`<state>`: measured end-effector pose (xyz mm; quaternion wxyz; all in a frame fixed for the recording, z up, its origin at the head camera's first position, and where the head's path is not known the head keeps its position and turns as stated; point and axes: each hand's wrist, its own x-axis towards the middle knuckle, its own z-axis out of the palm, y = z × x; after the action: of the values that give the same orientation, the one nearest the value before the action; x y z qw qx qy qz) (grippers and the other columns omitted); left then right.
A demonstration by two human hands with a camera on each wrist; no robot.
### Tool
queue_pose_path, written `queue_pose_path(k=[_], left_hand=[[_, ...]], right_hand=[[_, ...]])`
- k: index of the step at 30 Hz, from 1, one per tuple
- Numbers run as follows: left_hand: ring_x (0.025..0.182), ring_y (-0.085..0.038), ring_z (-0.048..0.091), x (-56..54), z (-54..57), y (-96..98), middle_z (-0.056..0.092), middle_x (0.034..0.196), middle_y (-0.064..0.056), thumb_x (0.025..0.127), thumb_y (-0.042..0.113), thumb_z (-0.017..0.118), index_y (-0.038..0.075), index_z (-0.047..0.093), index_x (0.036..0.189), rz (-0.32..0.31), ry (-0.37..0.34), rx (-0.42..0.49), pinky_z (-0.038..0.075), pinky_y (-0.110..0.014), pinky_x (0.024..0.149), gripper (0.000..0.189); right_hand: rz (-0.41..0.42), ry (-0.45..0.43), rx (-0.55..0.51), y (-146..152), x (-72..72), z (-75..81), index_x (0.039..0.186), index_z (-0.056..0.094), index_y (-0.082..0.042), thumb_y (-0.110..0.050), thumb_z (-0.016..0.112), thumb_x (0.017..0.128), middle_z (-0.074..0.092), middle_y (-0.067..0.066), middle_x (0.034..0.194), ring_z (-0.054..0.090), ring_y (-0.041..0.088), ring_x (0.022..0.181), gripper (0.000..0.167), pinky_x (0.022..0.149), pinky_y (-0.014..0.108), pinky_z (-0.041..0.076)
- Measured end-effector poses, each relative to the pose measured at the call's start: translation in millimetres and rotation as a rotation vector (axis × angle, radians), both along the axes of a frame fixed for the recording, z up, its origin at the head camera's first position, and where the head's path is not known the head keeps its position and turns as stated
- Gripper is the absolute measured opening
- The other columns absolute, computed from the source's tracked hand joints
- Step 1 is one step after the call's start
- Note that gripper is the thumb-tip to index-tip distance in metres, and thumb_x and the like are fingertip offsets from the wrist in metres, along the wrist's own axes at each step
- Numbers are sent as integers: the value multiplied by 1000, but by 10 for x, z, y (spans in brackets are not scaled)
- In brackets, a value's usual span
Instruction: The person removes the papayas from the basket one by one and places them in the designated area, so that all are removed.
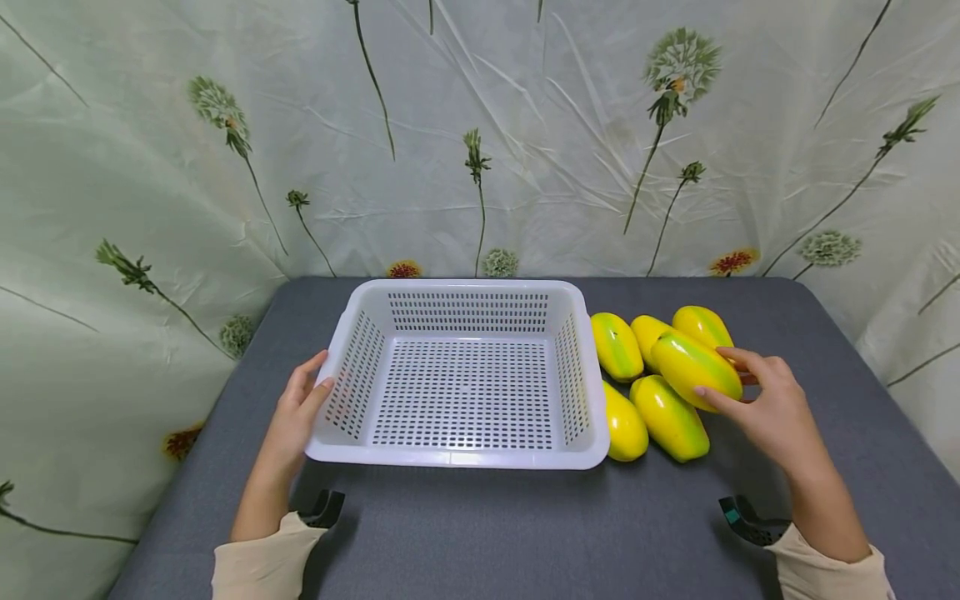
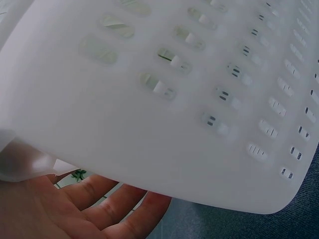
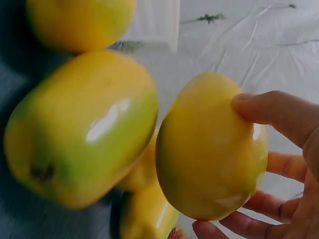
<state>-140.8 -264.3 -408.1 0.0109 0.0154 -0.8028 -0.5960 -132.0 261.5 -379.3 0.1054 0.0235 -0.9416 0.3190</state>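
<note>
A white perforated plastic basket [image 1: 465,458] stands in the middle with nothing in it. My left hand [image 1: 296,412] grips its left rim, thumb on top; in the left wrist view the fingers [image 2: 127,209] curl beneath the edge. On the right, my right hand [image 1: 772,408] holds a yellow-green mango [image 1: 693,367] between thumb and fingers, raised over the other mangoes. The right wrist view shows this held mango [image 3: 209,149] from its end, with the thumb on one side and the fingers around the other.
Several more mangoes lie right of the basket, among them one in front [image 1: 670,419], one at the back [image 1: 701,325] and one partly behind the basket's rim [image 1: 626,425]. A dark grey cloth [image 1: 540,533] covers the table. Behind hangs a pale curtain [image 1: 555,167] with dandelion prints.
</note>
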Motion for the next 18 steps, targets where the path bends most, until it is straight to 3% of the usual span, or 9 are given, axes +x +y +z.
queue_pose_path(k=[5,10,18], left_hand=[[98,-27,51,1,-1,-5,35,132,-23,97,29,38,13,14,144,3,-1,4,51,-37,64,55],[95,-20,52,2,-4,-3,37,130,-22,97,29,38,13,16,143,0,0,12,50,-35,65,54],[102,-33,48,5,-4,2,36,131,-23,97,29,38,13,15,143,-6,14,10,49,-40,68,54]], right_hand=[[-49,-49,19,118,69,-60,126,43,5,-33,67,80,40,25,105,42,40,90,64,61,43,36],[-88,-104,56,218,121,-107,126,43,6,-39,65,81,41,25,102,43,40,87,67,57,39,37],[-92,-205,100,298,157,-191,122,43,8,-45,63,80,42,27,99,46,39,83,71,57,44,42]])
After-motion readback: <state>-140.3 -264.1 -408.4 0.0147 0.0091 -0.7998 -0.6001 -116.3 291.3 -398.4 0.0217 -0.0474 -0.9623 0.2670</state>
